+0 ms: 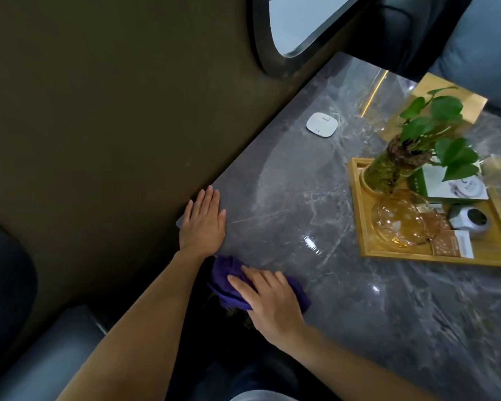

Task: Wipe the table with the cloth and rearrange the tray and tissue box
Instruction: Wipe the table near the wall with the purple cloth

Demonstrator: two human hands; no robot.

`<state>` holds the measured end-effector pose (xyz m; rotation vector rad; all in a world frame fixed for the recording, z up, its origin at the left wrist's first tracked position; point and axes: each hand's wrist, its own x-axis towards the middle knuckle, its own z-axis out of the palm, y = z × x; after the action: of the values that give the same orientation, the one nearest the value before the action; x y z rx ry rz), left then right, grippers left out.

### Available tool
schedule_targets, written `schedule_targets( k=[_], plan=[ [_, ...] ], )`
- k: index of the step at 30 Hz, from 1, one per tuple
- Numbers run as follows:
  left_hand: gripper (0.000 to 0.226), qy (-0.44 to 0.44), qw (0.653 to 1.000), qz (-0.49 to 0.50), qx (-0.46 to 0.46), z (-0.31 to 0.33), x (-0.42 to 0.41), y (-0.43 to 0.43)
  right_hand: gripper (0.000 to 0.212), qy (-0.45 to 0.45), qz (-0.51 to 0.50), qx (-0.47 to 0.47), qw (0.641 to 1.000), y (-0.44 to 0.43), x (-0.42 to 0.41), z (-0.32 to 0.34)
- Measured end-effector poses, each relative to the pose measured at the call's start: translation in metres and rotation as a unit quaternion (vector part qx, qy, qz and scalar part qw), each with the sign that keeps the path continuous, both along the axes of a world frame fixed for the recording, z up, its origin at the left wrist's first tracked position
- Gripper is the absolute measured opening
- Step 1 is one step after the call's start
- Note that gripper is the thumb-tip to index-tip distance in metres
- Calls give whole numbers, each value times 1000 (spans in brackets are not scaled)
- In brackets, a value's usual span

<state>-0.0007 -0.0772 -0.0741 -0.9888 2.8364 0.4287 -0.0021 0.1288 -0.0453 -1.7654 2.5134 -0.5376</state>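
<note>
Right hand (268, 299), fingers spread flat, presses purple cloth (229, 280) onto table (301, 183); left hand (202, 224) rests open, empty, at table's corner.

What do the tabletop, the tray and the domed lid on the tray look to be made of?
Table: polished grey stone or a stone-look slab, judging by pale veining and sharp light reflections; which one is unclear.
Tray: light wood or bamboo, matte, with a raised rim.
Domed lid: clear amber-tinted glass or plastic, since it shows through and glints.
</note>
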Motion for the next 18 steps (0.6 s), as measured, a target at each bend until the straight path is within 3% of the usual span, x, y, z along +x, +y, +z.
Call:
schedule_targets(
  k=[6, 9, 14, 18],
  plan=[
    [53, 8, 1000, 10, -16, -1, 0, 3, 52, -86, 107, 40, 990, 16, 0, 11],
    [54, 11, 1000, 22, -2, 2, -1, 4, 54, -178, 128, 70, 973, 23, -7, 17],
    [66, -19, 999, 41, 28, 8, -6, 3, 50, -198, 42, -14, 979, 49, -21, 24],
    [72, -8, 999, 30, 18, 17, -22, 17, 43, -124, -55, -103, 985, 80, -43, 24]
  ],
)
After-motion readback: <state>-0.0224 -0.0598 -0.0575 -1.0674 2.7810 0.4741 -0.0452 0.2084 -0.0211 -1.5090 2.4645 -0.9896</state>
